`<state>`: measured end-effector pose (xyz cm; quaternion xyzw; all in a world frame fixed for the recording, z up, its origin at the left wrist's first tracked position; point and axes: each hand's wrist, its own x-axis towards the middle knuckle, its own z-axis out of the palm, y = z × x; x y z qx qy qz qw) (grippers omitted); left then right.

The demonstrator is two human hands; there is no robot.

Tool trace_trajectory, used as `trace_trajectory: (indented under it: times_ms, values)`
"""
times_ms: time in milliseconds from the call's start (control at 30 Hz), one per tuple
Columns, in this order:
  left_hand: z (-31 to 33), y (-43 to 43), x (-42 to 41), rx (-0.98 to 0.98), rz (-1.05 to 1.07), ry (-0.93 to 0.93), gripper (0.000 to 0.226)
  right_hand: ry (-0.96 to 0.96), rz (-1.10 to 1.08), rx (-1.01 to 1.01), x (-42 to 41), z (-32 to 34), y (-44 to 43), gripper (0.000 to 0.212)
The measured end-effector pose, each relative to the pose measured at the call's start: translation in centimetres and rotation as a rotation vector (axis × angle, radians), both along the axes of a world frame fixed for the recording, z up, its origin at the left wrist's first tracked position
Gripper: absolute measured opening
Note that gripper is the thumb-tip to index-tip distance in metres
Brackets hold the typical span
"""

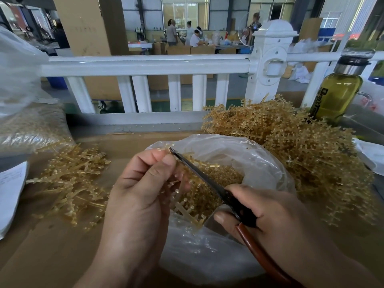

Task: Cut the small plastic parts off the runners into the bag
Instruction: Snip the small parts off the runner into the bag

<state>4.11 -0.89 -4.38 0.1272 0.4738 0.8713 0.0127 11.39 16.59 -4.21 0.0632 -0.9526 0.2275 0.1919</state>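
Observation:
My left hand [143, 183] grips a tan plastic runner [185, 206] studded with small parts and holds it over the open clear plastic bag [245, 159]. My right hand [264, 213] is closed on black scissors [207, 177] with brown handles. The blade tips reach the runner's top end by my left fingertips. Inside the bag lie many small tan parts [220, 175].
A big heap of tan runners [301, 146] lies right of the bag, a smaller heap [72, 183] to its left, both on the brown cardboard surface [52, 246]. A bottle of yellow-green liquid [340, 88] stands at the back right. A white railing [145, 65] runs behind. A large clear bag [18, 84] sits far left.

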Motion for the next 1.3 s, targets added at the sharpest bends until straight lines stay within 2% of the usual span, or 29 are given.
trace_trajectory:
  times_ms: [533,900,1300]
  values:
    - [0.2,0.07,0.23,-0.022,0.05,0.03,0.007,-0.05,0.018,-0.027,0.17,0.16,-0.22,0.044]
    - [-0.02,0.16,0.12,-0.045,0.119,0.036,0.01,-0.034,0.019,-0.045,0.05,-0.3,-0.02,0.042]
    - [-0.05,0.52,0.58,-0.085,0.069,0.045,0.011,-0.047,0.006,-0.068,0.06,-0.17,-0.17,0.041]
